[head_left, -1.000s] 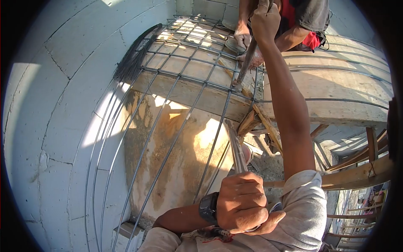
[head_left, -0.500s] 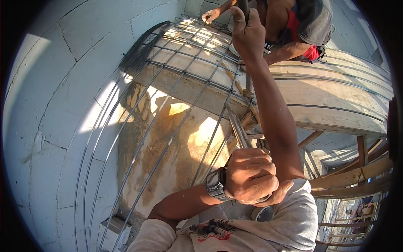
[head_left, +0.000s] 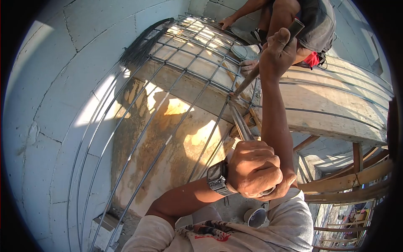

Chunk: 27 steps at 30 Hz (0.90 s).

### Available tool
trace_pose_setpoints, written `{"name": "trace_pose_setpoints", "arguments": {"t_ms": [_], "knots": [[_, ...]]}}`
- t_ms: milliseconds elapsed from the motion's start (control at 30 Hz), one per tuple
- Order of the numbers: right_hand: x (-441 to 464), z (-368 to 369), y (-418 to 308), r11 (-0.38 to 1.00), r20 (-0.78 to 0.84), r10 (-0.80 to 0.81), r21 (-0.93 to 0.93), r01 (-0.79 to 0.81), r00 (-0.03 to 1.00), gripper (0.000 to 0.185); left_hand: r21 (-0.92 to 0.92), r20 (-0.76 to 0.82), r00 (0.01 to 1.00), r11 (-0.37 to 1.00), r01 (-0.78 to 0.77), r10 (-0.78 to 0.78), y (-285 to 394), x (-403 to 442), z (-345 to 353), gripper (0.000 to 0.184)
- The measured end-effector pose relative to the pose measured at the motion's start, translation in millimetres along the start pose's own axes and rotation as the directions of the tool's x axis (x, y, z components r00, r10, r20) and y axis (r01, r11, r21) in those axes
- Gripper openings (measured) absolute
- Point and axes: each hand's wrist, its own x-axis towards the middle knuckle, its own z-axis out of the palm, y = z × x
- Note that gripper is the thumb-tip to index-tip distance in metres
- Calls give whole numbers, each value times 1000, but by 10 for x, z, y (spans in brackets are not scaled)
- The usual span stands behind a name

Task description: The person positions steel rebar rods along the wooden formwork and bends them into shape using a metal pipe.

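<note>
My right hand (head_left: 276,53) is wrapped around a dark steel bar (head_left: 249,79), which slants down and left to the edge of the rebar grid (head_left: 182,67). My left hand (head_left: 255,170), wearing a watch on the wrist (head_left: 217,178), is closed in a fist round the near end of a shiny metal pipe (head_left: 240,120). The far end of this pipe meets the bar's lower end at a rebar (head_left: 214,129). Whether either tool grips that rebar is too small to tell.
A co-worker (head_left: 310,29) crouches on the boards at upper right, one hand (head_left: 227,22) on the grid. Binding wire (head_left: 140,48) lies by the block wall (head_left: 54,105). Long rebars (head_left: 140,145) hang over the formwork edge. A bucket (head_left: 256,217) stands below; timber (head_left: 344,182) is at right.
My right hand has moved right and down, and its bar has tilted from near upright to a slant. My left hand has barely moved. The co-worker's far hand has shifted right.
</note>
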Motion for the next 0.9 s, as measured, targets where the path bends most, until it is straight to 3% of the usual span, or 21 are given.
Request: {"name": "trace_pose_setpoints", "arguments": {"t_ms": [67,167,333,500,667,900], "knots": [[16,-21,46,1000,-2,-19,-11,19,1000,42,-14,25,999,1000,23,-23,4,12,-9,33],[85,-81,176,1000,-14,19,-17,-19,1000,44,-25,-60,998,999,20,-21,-26,75,61,35],[412,-277,581,989,-93,75,-124,-86,993,49,-55,30,999,998,17,-15,88,-135,-74,37],[513,-286,717,976,-103,117,-174,-134,988,49,-80,-8,1000,997,0,0,188,-375,-186,36],[522,-220,685,911,-167,18,-404,-84,986,52,-132,-4,996,988,86,-87,245,-418,-381,35],[482,-111,619,774,-204,-160,-633,-5,966,59,-220,146,953,930,294,-267,476,-616,-708,33]]}}
